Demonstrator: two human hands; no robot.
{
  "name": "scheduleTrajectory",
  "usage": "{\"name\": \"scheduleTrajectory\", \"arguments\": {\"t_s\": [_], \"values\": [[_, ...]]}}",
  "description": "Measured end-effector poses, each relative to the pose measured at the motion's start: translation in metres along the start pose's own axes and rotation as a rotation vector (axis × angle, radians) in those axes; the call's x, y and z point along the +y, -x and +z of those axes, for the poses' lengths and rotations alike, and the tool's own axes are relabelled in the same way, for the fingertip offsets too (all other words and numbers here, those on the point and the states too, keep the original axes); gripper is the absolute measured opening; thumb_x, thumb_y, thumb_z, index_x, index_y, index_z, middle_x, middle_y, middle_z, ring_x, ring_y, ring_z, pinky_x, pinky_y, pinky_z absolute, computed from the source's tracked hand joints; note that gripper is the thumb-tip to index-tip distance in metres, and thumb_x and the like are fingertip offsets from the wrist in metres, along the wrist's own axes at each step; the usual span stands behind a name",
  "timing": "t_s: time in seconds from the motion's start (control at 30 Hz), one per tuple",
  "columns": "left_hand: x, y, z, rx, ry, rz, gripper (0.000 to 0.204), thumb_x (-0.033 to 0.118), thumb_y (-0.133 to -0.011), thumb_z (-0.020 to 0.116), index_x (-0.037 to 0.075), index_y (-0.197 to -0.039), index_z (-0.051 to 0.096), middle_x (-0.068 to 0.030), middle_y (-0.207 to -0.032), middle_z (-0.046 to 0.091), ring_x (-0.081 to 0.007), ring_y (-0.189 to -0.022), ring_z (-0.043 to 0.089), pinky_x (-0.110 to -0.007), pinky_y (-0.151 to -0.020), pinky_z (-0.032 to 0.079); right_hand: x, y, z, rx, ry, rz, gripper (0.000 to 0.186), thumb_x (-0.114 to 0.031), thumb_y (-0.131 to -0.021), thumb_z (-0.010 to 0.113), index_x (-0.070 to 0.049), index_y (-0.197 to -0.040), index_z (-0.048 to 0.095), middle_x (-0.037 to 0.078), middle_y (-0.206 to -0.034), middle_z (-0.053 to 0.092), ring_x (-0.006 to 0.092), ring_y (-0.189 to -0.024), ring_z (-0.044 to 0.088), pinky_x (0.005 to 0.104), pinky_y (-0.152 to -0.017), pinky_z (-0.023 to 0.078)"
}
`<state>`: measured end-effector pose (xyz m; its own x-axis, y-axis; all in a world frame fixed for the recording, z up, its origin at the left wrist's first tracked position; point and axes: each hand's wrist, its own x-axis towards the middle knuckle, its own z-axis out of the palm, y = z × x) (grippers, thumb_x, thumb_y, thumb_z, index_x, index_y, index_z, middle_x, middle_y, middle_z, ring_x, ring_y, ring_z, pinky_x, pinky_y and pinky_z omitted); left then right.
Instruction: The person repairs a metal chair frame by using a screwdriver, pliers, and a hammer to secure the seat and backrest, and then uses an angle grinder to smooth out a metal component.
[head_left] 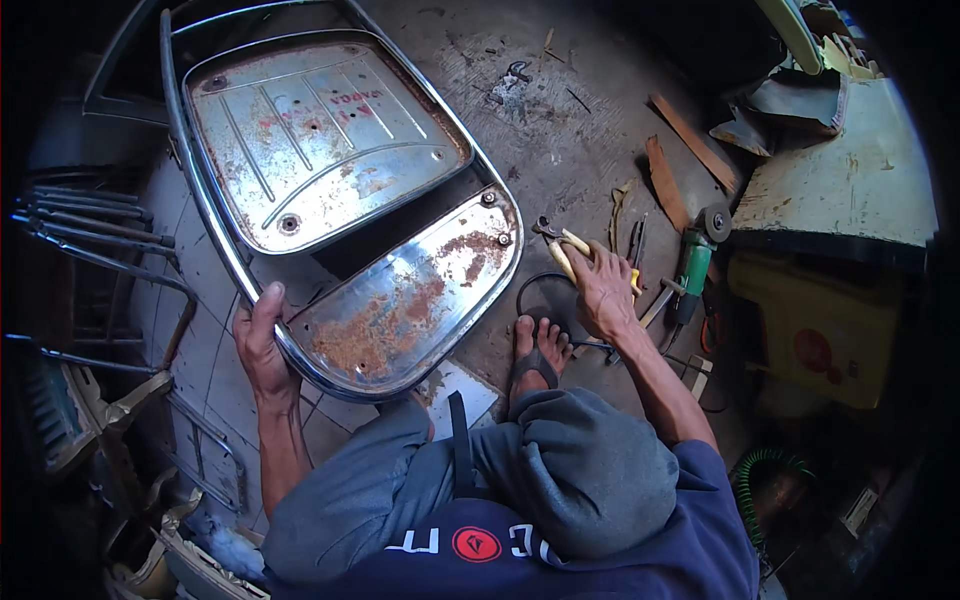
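A metal folding chair with a chrome tube frame [212,215] leans across my left side. Its larger panel [335,150] is ribbed and scratched, with rust along the edges. The smaller curved panel [390,300] carries brown rust patches and two bolt heads at its right end. My left hand [264,345] is closed round the frame's lower left side, thumb on top. Low over the floor, right of the chair, my right hand [605,290] has its fingers round the pale yellow handles of pincers [575,242]. The pincers' dark jaws point toward the chair; my palm hides the handle ends.
A green angle grinder [693,262] lies right of my right hand, near pliers [637,240] and a hammer-like tool [660,305]. Wood strips [690,145] lie beyond. Metal frames [100,220] stand at left. A worn pale panel [845,170] and a yellow box [810,330] are at right.
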<state>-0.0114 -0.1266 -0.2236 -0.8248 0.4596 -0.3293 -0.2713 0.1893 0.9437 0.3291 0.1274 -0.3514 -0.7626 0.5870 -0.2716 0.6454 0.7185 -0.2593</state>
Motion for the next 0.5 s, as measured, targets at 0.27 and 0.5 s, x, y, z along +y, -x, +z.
{"name": "scheduleTrajectory", "arguments": {"t_s": [0.27, 0.5], "values": [[0.049, -0.003, 0.038, -0.015, -0.080, 0.093, 0.030, 0.023, -0.097, 0.063, 0.010, -0.072, 0.055, 0.0042, -0.057, 0.048, -0.0042, -0.045, 0.044, -0.021, -0.043, 0.034, -0.050, 0.012, 0.035, -0.101, -0.075, 0.160, 0.078, -0.021, -0.081, 0.072, -0.019, -0.153, 0.041, 0.024, -0.150, 0.038, 0.0441, -0.142, 0.036, 0.0723, -0.115, 0.020], [0.051, -0.004, 0.044, 0.021, -0.039, 0.086, 0.019, 0.020, -0.095, 0.065, 0.006, -0.084, 0.058, 0.0030, -0.062, 0.052, -0.0041, -0.045, 0.047, -0.021, -0.042, 0.037, -0.061, 0.006, 0.026, -0.157, -0.129, 0.148, 0.096, -0.023, -0.072, 0.083, -0.016, -0.155, 0.036, 0.028, -0.155, 0.033, 0.0460, -0.144, 0.032, 0.0754, -0.113, 0.021]]}}
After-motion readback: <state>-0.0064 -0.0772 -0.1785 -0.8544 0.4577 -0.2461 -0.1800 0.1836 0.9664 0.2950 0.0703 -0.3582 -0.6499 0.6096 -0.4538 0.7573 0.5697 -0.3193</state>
